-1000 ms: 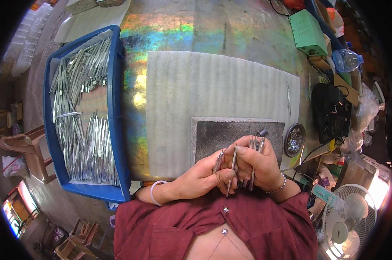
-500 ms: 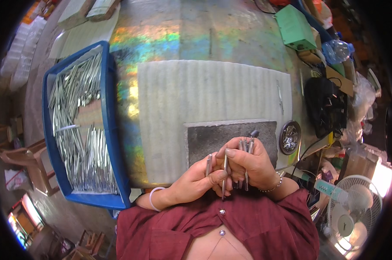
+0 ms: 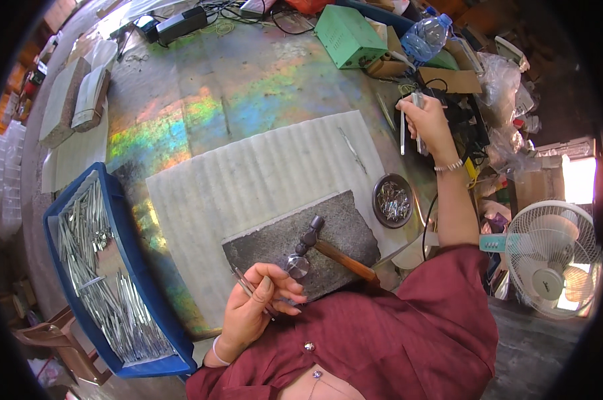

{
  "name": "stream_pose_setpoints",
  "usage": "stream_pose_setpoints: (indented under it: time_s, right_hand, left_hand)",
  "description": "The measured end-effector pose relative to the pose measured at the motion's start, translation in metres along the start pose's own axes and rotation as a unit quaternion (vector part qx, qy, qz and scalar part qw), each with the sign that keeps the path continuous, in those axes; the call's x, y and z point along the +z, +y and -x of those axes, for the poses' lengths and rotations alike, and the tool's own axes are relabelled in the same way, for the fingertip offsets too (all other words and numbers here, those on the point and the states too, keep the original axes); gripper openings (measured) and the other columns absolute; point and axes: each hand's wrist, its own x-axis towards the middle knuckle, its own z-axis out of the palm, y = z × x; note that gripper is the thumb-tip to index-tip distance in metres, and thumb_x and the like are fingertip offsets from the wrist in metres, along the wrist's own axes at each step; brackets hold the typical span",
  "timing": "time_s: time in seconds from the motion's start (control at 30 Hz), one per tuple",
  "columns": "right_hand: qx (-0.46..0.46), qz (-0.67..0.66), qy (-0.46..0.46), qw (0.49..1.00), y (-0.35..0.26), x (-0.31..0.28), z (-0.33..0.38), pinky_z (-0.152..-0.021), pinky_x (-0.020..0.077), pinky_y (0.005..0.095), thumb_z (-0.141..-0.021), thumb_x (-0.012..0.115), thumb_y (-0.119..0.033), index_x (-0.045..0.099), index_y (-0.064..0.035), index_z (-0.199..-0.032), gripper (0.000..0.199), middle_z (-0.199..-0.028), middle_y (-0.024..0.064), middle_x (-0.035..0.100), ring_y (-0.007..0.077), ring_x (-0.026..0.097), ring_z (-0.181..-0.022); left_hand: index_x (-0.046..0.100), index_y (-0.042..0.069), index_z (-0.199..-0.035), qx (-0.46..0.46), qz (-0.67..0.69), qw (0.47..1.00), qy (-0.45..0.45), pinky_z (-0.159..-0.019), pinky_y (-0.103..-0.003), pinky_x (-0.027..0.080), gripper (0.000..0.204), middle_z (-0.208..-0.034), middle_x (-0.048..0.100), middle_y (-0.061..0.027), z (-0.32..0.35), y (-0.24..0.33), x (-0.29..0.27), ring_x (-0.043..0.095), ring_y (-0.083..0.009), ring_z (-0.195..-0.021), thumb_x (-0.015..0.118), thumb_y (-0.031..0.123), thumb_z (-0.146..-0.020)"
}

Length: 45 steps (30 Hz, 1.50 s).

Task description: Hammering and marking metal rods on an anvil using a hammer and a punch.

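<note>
My left hand is closed lightly on a slim metal punch, its fingers partly curled over the near left edge of a dark stone block. On that block lies a hammer with a wooden handle and a broad, shiny round face. Stretched out to the far right, my right hand grips several metal punches, which point downward beside a black bundle. A blue tray full of thin metal rods stands at the left.
Under the block lies a white foam sheet, with a thin silver strip on it. A dark round dish holds small shiny pieces. Farther back are a green metal box and a plastic bottle. A fan stands at the right.
My hands have parted. The right hand has moved far right with several punches, while the left keeps one near my body. The hammer now shows fully, and the view has turned.
</note>
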Motion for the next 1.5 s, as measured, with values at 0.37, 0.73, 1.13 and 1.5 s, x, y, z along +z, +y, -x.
stream_pose_setpoints:
  time_s: [0.37,0.73,1.13,1.5]
  right_hand:
    - [-0.087,0.312,0.082,0.943,0.045,-0.002,-0.065,-0.07,0.045,0.0483,-0.075,0.054,-0.023,0.058,0.0056,-0.077,0.029,-0.079,0.027,0.059,0.0462,0.055,-0.081]
    - [-0.029,-0.034,-0.043,0.998,-0.051,-0.015,0.088,-0.04,0.0334,0.0178,-0.086,0.058,-0.013,0.063,0.0009,-0.089,0.015,-0.056,-0.004,0.05,0.002,0.043,-0.044]
    - [0.162,-0.397,-0.403,0.809,-0.072,0.117,0.208,-0.042,0.0369,0.0221,-0.092,0.052,-0.01,0.056,0.0009,-0.092,0.012,-0.055,-0.0003,0.046,0.0071,0.044,-0.045]
    - [0.235,-0.395,-0.398,0.794,-0.056,0.148,0.261,-0.064,0.0512,0.0272,-0.095,0.05,-0.017,0.054,-0.0015,-0.098,0.016,-0.082,0.0062,0.057,0.0141,0.059,-0.075]
  left_hand:
    - [0.043,0.0,-0.113,0.011,0.003,1.0,0.002,-0.074,-0.033,0.056,0.026,-0.102,0.059,-0.0206,0.005,-0.003,0.007,0.064,-0.0276,-0.092,0.042,0.021,-0.098]
    - [0.046,0.001,-0.111,-0.037,0.0,0.999,-0.027,-0.075,-0.031,0.055,0.024,-0.101,0.06,-0.0178,0.006,-0.005,0.014,0.064,-0.0245,-0.09,0.042,0.02,-0.098]
    - [0.036,-0.002,-0.132,0.041,-0.032,0.998,-0.026,-0.104,-0.038,0.035,0.042,-0.131,0.044,-0.0145,0.018,-0.022,0.014,0.039,-0.0242,-0.127,0.041,0.022,-0.098]
    - [0.008,0.009,-0.147,0.01,0.071,0.995,-0.068,-0.097,-0.029,0.038,0.067,-0.132,0.038,-0.0032,0.055,-0.048,-0.017,0.045,-0.0124,-0.11,0.049,0.017,-0.095]
